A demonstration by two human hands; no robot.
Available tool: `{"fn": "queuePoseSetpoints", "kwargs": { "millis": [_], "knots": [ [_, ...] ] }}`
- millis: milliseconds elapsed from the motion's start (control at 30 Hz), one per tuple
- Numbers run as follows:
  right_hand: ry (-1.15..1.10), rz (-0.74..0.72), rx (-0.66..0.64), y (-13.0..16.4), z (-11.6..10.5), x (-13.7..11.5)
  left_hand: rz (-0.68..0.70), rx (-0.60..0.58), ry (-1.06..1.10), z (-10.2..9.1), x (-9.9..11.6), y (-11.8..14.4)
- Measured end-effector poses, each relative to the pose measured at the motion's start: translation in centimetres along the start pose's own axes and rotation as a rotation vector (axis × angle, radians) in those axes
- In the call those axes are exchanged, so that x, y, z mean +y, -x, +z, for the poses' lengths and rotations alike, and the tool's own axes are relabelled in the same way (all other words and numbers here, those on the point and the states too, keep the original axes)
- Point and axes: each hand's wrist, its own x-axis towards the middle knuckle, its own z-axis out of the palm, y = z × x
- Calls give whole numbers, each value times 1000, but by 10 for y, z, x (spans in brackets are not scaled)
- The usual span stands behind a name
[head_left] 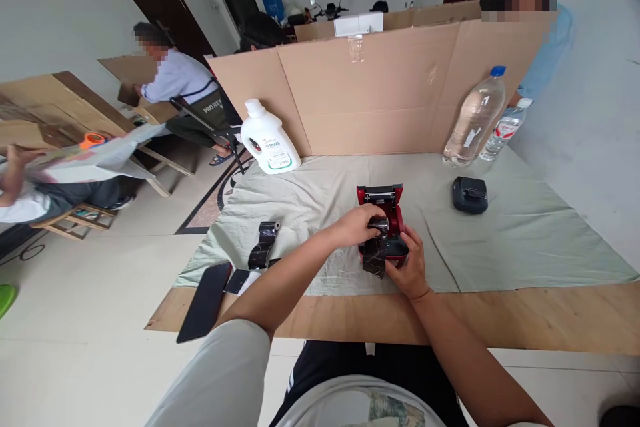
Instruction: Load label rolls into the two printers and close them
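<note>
A small red and black portable printer (396, 219) stands on the cloth in front of me with its lid raised. My left hand (356, 225) pinches a roll of black glossy paper (374, 255) over the open printer, and the loose end of its strip hangs down over the printer's near side. My right hand (413, 268) is wrapped around the printer's right side, thumb near the front corner. The inside of the printer is partly hidden by the roll and my left fingers. Left of my arm lies another unrolled black roll (263, 245).
A dark flat tablet-like slab (205, 303) and small black cards (237, 281) lie at the front left. A white jug (273, 143), a large water bottle (475, 121) and a smaller bottle (505, 130) stand by a cardboard screen (370, 100). A black device (470, 195) sits right. Other people sit beyond.
</note>
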Motion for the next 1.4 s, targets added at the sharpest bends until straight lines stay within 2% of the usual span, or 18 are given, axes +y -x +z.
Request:
{"fn": "queuePoseSetpoints", "kwargs": {
  "millis": [133, 400, 567, 767, 900, 967, 1000, 1067, 1133, 1167, 1200, 1333, 1400],
  "knots": [
    [75, -62, 19, 1, -2, -1, -103, -68, -223, 19, -6, -27],
    [108, -121, -17, 1, -5, -5, -210, -203, -482, 33, -4, -46],
    [99, -109, -17, -1, -6, -8, -243, -223, -537, 37, 3, -51],
    [93, -91, -18, 0, -6, -6, -230, -197, -509, 37, 0, -49],
    [103, -88, -35, 1, -6, -6, -181, -112, -352, 22, 5, -31],
    [99, -85, -34, 1, -5, -6, -110, -41, -211, 11, 9, -20],
    [95, -84, -31, 2, -5, -7, -73, 24, -132, 5, 10, -15],
    [91, -85, -21, 1, -5, -7, -32, 238, -22, -3, 9, -10],
    [97, -87, -17, 1, -5, -8, -28, 489, -29, -5, 3, -10],
    [101, -88, -19, 1, -5, -8, -24, 574, -62, -4, -2, -12],
    [104, -89, -21, 1, -5, -7, -11, 605, -92, -2, -7, -13],
    [92, -103, -5, 1, -6, -7, 21, 500, -90, 15, -25, -12],
    [93, -112, 0, 1, -6, -7, 34, 501, -79, 23, -27, -6]
  ]
}}
